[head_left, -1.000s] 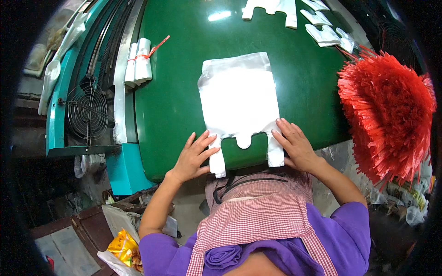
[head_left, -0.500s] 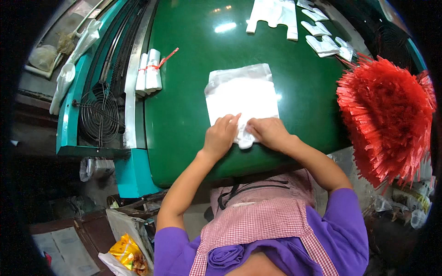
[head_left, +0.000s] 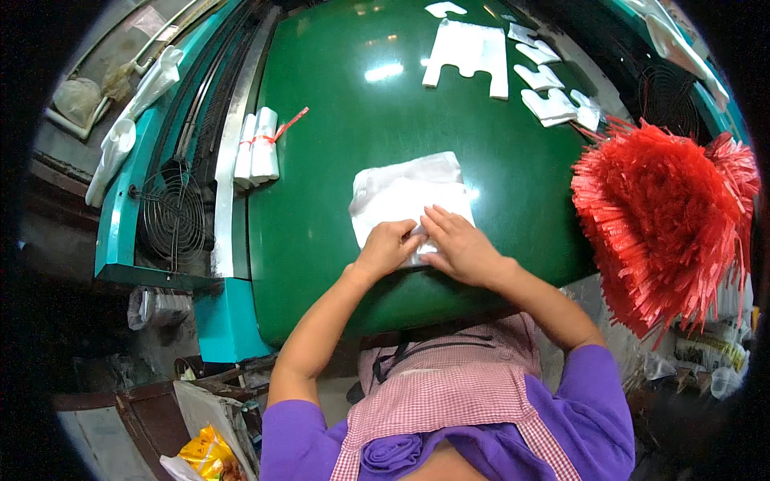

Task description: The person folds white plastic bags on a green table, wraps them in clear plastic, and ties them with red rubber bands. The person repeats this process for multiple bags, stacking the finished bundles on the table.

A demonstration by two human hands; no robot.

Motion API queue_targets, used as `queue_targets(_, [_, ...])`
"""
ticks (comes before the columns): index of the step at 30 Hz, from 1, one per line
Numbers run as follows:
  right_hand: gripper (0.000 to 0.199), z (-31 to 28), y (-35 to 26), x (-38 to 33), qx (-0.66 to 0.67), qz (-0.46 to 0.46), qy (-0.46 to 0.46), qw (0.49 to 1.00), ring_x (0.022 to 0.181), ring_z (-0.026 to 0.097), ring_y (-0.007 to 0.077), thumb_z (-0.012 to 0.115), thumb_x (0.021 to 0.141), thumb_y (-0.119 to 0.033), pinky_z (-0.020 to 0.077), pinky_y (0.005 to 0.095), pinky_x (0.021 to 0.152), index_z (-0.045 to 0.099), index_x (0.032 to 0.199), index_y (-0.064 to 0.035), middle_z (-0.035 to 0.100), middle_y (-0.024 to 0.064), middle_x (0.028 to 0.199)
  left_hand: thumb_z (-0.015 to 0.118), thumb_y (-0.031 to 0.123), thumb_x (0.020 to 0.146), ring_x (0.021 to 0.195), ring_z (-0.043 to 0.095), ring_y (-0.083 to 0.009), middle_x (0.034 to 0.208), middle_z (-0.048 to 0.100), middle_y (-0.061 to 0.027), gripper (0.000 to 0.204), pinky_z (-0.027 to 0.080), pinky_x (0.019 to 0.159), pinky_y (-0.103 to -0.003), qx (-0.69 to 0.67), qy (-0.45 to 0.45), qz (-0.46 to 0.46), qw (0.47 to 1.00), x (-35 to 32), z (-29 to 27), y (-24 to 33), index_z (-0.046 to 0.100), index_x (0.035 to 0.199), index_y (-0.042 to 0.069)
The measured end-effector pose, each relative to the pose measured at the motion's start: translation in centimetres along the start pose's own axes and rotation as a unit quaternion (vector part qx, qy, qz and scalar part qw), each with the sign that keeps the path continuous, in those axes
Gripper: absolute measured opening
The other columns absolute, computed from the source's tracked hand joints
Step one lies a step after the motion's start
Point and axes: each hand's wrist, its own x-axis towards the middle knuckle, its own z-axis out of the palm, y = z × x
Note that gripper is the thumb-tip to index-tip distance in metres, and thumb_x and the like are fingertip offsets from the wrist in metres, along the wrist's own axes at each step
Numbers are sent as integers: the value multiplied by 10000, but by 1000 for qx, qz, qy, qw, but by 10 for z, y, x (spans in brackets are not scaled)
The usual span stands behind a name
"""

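Your left hand (head_left: 387, 248) and right hand (head_left: 459, 250) meet side by side on the near end of a folded stack of white plastic bags (head_left: 407, 196), which lies on the green surface (head_left: 321, 160) a little in from its near edge, about midway across. Your left hand is curled, its fingers bent down onto the plastic, while your right hand lies flatter with the fingers stretched toward the left one and touching it; whether either hand actually pinches the plastic, you cannot tell from here. Close to the left edge of the surface lies a rolled bundle of white bags (head_left: 258, 146) bound with a red tie. Toward the far edge rests a flat white bag with handles (head_left: 469, 50), and loose white offcuts (head_left: 549, 92) sit just beside it toward the far right corner. Off the right edge hangs a thick bunch of red plastic strips (head_left: 666, 216).
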Motion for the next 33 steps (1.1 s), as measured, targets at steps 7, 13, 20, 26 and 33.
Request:
queue_targets(7, [608, 24, 7, -20, 16, -6, 30, 999, 1265, 374, 378, 663, 794, -290, 317, 461, 1045, 445, 1271, 19, 386, 227, 1366, 645, 103, 745, 1010, 557, -299, 1106, 569, -140, 428, 451, 884, -357, 230, 85, 137, 960, -48, 11, 31, 548, 1153, 24])
queue_targets(13, [517, 16, -28, -70, 511, 185, 64, 837, 1118, 531, 322, 629, 862, -231, 463, 376, 908, 443, 1289, -8, 519, 219, 1226, 584, -6, 670, 846, 561, -347, 893, 552, -163, 225, 470, 711, -425, 156, 94, 130, 975, -13, 10, 9, 565, 894, 13])
queue_targets(20, [532, 23, 34, -34, 852, 248, 92, 452, 1091, 562, 234, 586, 871, -90, 474, 370, 922, 366, 1347, 0, 552, 134, 1213, 607, -74, 706, 1160, 484, -372, 1142, 571, -155, 254, 363, 992, -411, -10, -69, 253, 965, -46, -9, 12, 580, 937, 29])
queue_targets(26, [367, 26, 17, -45, 322, -136, -55, 935, 1272, 397, 355, 505, 819, -8, 294, 437, 1074, 596, 1169, -73, 456, 201, 1342, 679, 43, 670, 1039, 510, -353, 1042, 579, -134, 273, 399, 907, -432, -18, -170, 87, 981, -65, -25, 4, 623, 937, 48])
queue_targets(33, [312, 5, 42, -13, 35, -290, -128, 948, 1260, 400, 300, 482, 823, -113, 320, 466, 1034, 535, 1110, -1, 482, 156, 1252, 616, 38, 648, 1188, 453, -372, 1208, 533, -169, 248, 300, 1035, -507, 227, -47, 272, 934, -13, -63, 77, 640, 894, 52])
